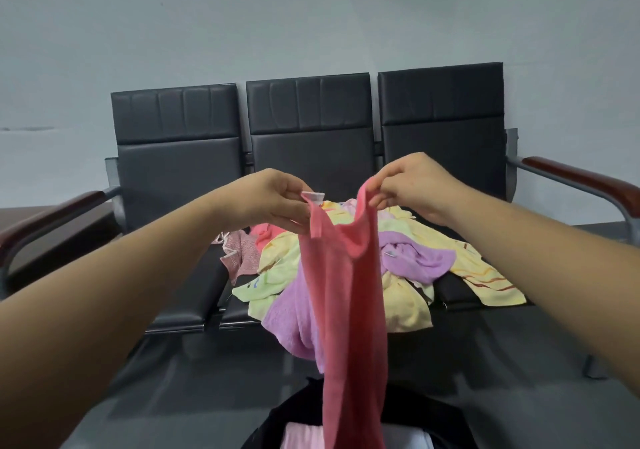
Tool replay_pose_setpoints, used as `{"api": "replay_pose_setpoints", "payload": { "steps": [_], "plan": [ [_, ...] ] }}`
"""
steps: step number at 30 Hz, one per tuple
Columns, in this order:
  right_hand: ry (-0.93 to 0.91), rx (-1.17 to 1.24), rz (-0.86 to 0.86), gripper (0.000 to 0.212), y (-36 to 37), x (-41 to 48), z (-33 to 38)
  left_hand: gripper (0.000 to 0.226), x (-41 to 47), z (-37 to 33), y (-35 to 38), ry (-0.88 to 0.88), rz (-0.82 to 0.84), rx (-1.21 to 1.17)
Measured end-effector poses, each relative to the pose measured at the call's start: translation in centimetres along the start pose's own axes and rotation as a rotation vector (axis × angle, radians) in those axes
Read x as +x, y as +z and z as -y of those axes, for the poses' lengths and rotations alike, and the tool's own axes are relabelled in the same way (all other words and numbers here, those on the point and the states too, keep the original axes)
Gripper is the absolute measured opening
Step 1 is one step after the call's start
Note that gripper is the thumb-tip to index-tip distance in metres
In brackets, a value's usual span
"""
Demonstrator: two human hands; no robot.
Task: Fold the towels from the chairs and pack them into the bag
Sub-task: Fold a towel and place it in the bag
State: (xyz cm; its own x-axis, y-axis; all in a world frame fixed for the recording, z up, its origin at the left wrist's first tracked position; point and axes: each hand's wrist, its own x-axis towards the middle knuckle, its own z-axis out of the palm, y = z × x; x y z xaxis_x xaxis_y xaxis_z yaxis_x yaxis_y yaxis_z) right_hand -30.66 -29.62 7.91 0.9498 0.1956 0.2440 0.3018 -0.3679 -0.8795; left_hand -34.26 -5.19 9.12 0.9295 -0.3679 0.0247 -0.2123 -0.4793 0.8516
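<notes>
Left hand (273, 199) pinches one top corner of the coral towel (346, 293); right hand (412, 185) pinches the other. The towel hangs in front of the chairs (308, 130), its top edge sagging between the hands. A pile (408, 258) of yellow, purple and pink towels lies on the middle and right seats. The bag (294, 410) sits in front of the chairs with a pink towel (299, 436) inside.

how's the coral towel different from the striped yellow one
The coral towel is plain; the striped yellow towel is pale with brown wavy lines. The coral towel hangs in the air, pinched near its top corners by the left hand and right hand; the striped yellow towel lies spread on a seat, and neither hand touches it. Both are unfolded.
</notes>
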Motion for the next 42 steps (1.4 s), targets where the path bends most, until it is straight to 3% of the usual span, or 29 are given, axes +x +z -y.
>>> {"api": "replay_pose_setpoints", "payload": {
  "steps": [2,5,8,11,14,19,22,25,26,28,30,32,34,37,42],
  "plan": [
    [-0.028,0.013,0.104,0.016,1.2,-0.7,0.7,0.025,0.3,-0.2,0.5,0.007,-0.057,0.111],
    [-0.099,-0.167,0.202,0.043,2.5,-1.2,1.2,0.028,0.6,-0.5,0.9,0.015,-0.123,0.206],
    [-0.212,-0.438,0.169,0.026,3.5,-1.3,1.1,0.03,0.7,-0.5,1.1,0.037,-0.126,0.227],
    [-0.241,-0.457,0.105,0.016,3.5,-1.2,0.8,0.032,0.7,-0.4,0.9,0.039,-0.141,0.235],
    [-0.201,-0.326,0.072,0.014,2.8,-1.1,0.6,0.03,0.6,0.4,-0.1,-0.029,-0.094,0.341],
    [-0.013,0.092,-0.007,0.012,1.6,-0.7,-0.6,0.01,-0.2,3.4,-2.0,-0.131,0.076,0.612],
    [0.092,0.254,-0.025,0.024,0.6,-0.7,-1.4,0.017,-0.2,3.9,-2.1,-0.091,-0.023,0.648],
    [0.172,0.387,-0.068,0.023,0.1,-0.5,-1.6,0.022,0.4,2.9,-2.1,-0.025,-0.275,0.739],
    [0.177,0.442,-0.092,0.021,0.0,-0.3,-1.2,0.024,0.5,2.2,-2.0,0.014,-0.348,0.679],
    [0.117,0.568,-0.1,0.015,-0.9,0.1,0.5,0.024,0.5,0.4,-1.9,0.139,-0.397,0.252],
    [0.0,0.743,-0.016,0.022,-2.5,0.1,2.5,0.013,0.2,-1.8,-2.2,0.286,-0.315,-0.295],
    [-0.044,0.899,0.078,0.023,-4.3,0.0,4.0,0.009,0.1,-3.2,-3.0,0.359,-0.223,-0.498],
    [0.025,0.744,0.081,0.019,-5.0,0.3,4.2,0.009,0.3,-3.6,-3.3,0.3,-0.255,-0.303],
    [0.12,0.361,-0.105,0.012,-4.4,1.0,3.2,0.017,1.0,-2.5,-3.4,0.204,-0.396,0.0],
    [0.03,0.396,-0.201,0.012,-3.7,1.3,2.0,0.023,1.5,-1.4,-2.4,0.192,-0.463,0.027]
  ]
}}
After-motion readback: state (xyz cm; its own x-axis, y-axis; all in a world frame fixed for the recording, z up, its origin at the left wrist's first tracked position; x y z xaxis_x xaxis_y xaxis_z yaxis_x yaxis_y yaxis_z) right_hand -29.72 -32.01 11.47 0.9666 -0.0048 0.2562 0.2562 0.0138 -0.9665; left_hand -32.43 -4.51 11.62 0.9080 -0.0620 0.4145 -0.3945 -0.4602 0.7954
